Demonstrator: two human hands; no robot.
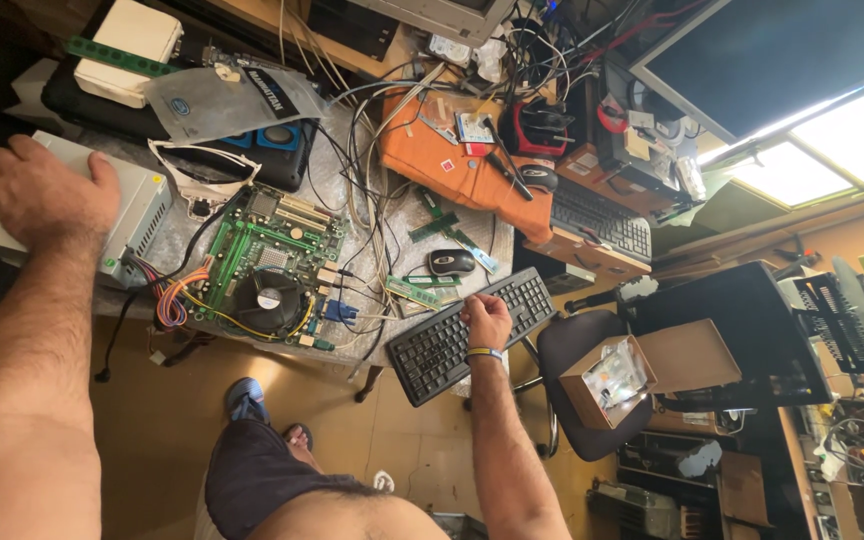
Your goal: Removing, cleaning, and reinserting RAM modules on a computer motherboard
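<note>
Left hand (pixel 44 190) flat, open, resting atop grey metal power supply box (pixel 132 215), far left of worktop (pixel 352 215). Right hand (pixel 487 320) loosely curled, fingers on black plastic keyboard (pixel 472 335), near edge; green motherboard (pixel 272 265) between.

Cluttered workbench (pixel 352 215) carries green motherboard (pixel 270 262), black keyboard (pixel 452 340), mouse (pixel 450 262), grey power supply (pixel 132 215), tangled cables (pixel 372 150).

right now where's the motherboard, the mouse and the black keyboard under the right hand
motherboard (pixel 270 262), head view, on the green board beside the fan
mouse (pixel 451 262), head view, on its dark top
black keyboard (pixel 442 345), head view, on the middle rows of keys
right hand (pixel 487 320), head view, on the back of the hand
</note>
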